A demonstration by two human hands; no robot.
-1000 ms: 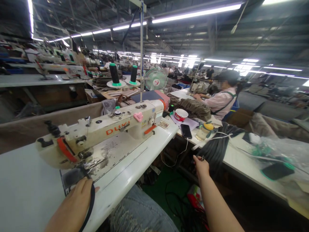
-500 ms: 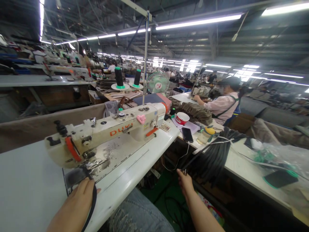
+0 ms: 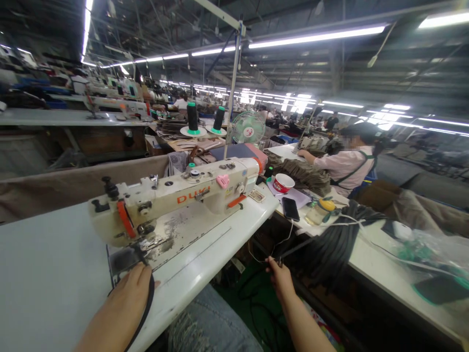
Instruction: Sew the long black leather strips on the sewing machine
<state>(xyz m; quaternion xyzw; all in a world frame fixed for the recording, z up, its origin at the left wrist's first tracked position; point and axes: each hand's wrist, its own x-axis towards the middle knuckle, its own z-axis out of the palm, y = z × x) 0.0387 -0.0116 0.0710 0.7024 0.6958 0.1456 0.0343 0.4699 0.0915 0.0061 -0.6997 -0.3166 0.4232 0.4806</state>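
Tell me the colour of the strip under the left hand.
Black strip, seen in the head view, under the left hand.

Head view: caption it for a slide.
Left hand presses a black strap beside the sewing machine; right hand pulls another.
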